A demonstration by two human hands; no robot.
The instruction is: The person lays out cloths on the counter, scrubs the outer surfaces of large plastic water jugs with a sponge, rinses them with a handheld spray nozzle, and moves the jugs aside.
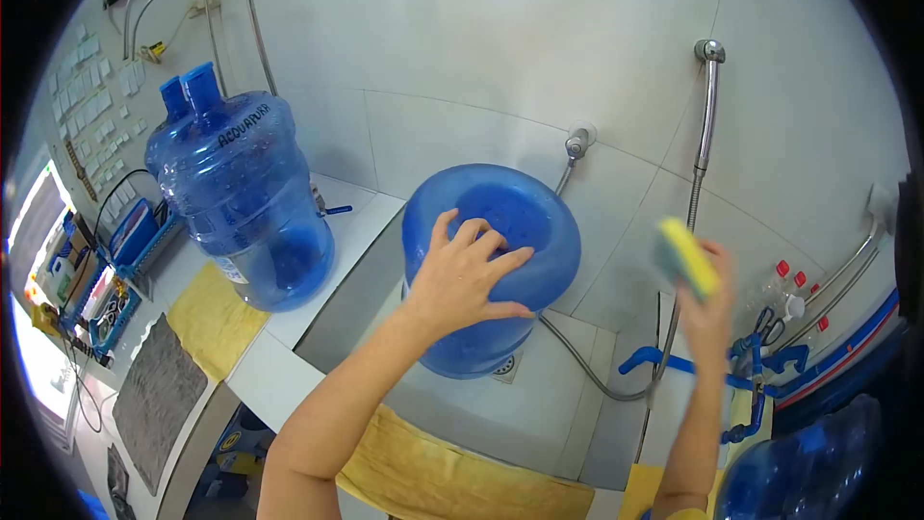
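Observation:
A large blue water jug (496,313) stands upside down in the tiled basin (462,424), its recessed base facing up. My left hand (462,274) lies on that base with the fingers spread. To the right of the jug, my right hand (710,299) is raised in the air, holding a yellow and green sponge (689,257). The sponge is apart from the jug and slightly blurred.
Blue jugs (241,193) stand on the left ledge beside a yellow cloth (214,318). A shower handset (707,116) hangs on the wall. Blue pipes (674,360), bottles (760,294) and another jug (804,467) are at right. Yellow cloth (452,467) covers the front edge.

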